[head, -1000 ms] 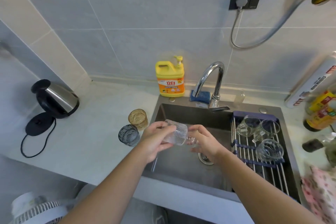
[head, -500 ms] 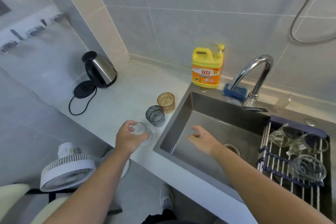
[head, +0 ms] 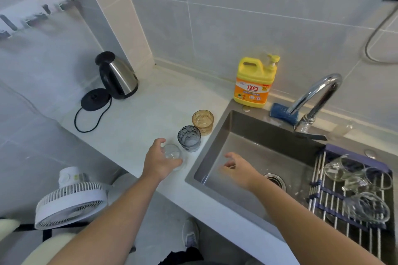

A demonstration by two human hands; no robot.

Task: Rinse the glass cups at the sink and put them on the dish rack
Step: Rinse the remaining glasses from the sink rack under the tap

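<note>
Left of the sink (head: 212,146), on the counter (head: 140,118), the left hand (head: 160,162) had its fingers curled round a clear glass cup (head: 172,155), just beside the grey cup (head: 189,138), with the amber cup (head: 202,121) farther along the sink's left edge. Over the sink's basin the right hand (head: 239,168) hung open and empty. Across the sink's right side the dish rack (head: 353,239) held clear cups (head: 366,206). The danger, as I read it: smooth glass could slip from that one-handed hold, or a careless lift could clip the grey neighbour or the sink's rim and chip it.
</note>
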